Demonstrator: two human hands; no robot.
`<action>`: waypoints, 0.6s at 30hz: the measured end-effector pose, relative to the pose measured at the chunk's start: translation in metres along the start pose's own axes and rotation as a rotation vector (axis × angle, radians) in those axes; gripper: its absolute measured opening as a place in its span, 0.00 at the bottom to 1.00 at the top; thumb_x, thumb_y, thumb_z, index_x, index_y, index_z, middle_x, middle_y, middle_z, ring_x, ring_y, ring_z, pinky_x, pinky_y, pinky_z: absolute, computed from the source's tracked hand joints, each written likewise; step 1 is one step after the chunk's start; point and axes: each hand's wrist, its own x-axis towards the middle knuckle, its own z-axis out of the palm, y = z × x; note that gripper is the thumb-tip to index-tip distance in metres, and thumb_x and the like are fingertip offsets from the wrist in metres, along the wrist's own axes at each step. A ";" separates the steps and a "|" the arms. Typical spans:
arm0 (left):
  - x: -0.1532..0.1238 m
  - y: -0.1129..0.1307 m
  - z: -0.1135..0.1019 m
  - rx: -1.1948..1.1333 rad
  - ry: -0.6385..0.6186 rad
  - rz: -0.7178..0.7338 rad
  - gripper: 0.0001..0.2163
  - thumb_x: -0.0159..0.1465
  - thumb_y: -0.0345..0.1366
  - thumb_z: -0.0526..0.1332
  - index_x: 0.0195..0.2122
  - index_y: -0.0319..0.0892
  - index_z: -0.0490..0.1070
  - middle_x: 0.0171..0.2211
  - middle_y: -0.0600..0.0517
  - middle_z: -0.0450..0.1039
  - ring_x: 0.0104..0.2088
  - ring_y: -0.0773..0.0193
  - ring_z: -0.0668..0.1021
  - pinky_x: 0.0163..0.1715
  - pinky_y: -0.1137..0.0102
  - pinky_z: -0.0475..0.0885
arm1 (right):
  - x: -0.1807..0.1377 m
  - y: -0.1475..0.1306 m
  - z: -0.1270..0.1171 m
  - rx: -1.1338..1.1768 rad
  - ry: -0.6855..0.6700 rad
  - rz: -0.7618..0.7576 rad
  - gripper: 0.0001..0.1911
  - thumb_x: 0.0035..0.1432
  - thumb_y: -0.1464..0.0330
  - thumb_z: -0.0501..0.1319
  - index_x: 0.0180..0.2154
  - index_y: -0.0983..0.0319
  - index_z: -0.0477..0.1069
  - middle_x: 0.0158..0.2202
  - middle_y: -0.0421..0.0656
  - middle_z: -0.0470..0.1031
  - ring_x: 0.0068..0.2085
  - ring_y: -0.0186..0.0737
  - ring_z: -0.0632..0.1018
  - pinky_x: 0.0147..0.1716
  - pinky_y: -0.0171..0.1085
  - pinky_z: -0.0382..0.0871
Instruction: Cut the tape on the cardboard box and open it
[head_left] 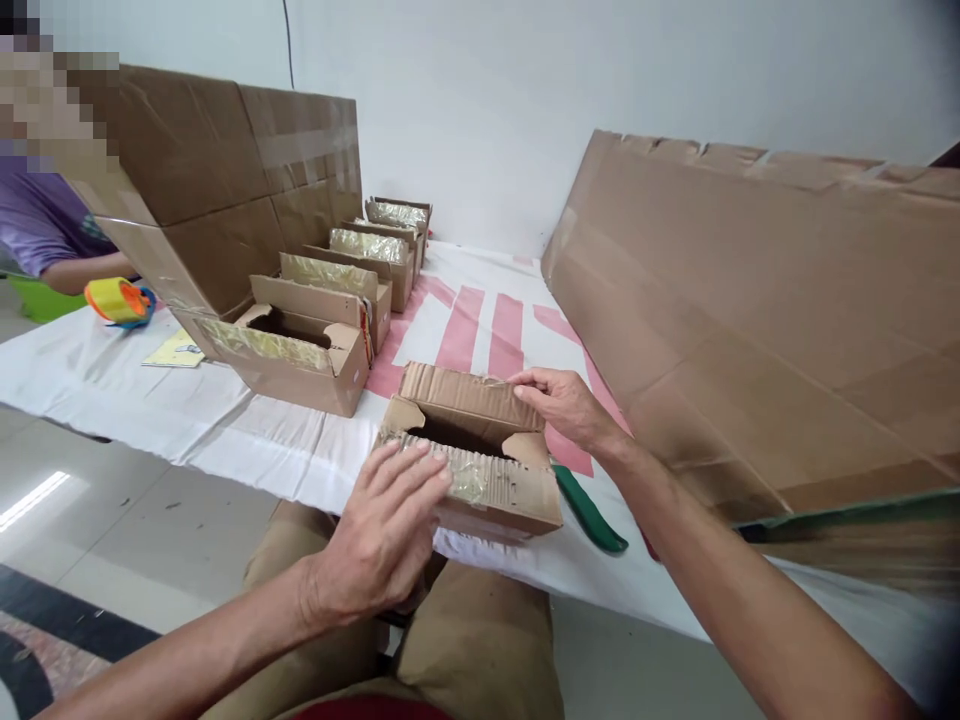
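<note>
A small cardboard box point(495, 520) stands at the table's near edge with its top flaps raised and a dark opening between them. My left hand point(394, 515) lies against the near flap, its fingers stretched out and fairly flat. Clear tape shines on that flap beside my fingertips. At the right end of the far flap point(457, 385), my right hand point(562, 405) pinches the cardboard edge between thumb and fingers. What lies inside the box is too dark to make out. Right of the box is a curved green handle point(589, 510).
Several similar open boxes point(315, 370) stand in a row at left. Tall cardboard panels rise on the left point(202, 170) and right point(750, 320). A yellow-orange tape roll point(116, 300) and yellow paper point(172, 348) lie near another person's arm point(86, 272).
</note>
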 end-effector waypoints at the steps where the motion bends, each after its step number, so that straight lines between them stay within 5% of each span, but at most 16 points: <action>1: 0.011 -0.005 -0.006 -0.027 -0.038 -0.031 0.25 0.62 0.22 0.55 0.62 0.37 0.64 0.59 0.39 0.74 0.65 0.51 0.70 0.64 0.49 0.65 | 0.001 0.003 0.001 0.045 -0.004 0.018 0.11 0.55 0.65 0.61 0.35 0.60 0.81 0.34 0.42 0.83 0.37 0.43 0.80 0.37 0.38 0.71; 9: 0.098 -0.055 -0.015 -0.091 -0.678 -0.048 0.30 0.51 0.24 0.56 0.58 0.38 0.70 0.48 0.43 0.80 0.50 0.53 0.80 0.49 0.61 0.77 | -0.011 0.008 0.000 0.209 0.020 0.079 0.12 0.50 0.62 0.63 0.33 0.61 0.80 0.31 0.41 0.82 0.34 0.41 0.79 0.36 0.38 0.71; 13: 0.091 -0.045 -0.026 -0.048 -0.550 0.008 0.22 0.57 0.24 0.55 0.52 0.40 0.75 0.41 0.46 0.81 0.43 0.56 0.81 0.43 0.64 0.77 | -0.017 0.009 -0.003 0.198 0.060 0.039 0.12 0.52 0.61 0.63 0.34 0.61 0.80 0.31 0.41 0.82 0.33 0.40 0.78 0.36 0.38 0.70; 18: 0.040 0.000 -0.050 0.010 -0.367 0.069 0.15 0.64 0.25 0.54 0.47 0.45 0.74 0.35 0.51 0.77 0.38 0.59 0.79 0.56 0.55 0.71 | -0.018 0.015 -0.003 0.183 0.048 0.020 0.12 0.55 0.62 0.61 0.35 0.61 0.79 0.31 0.41 0.82 0.33 0.40 0.79 0.36 0.38 0.71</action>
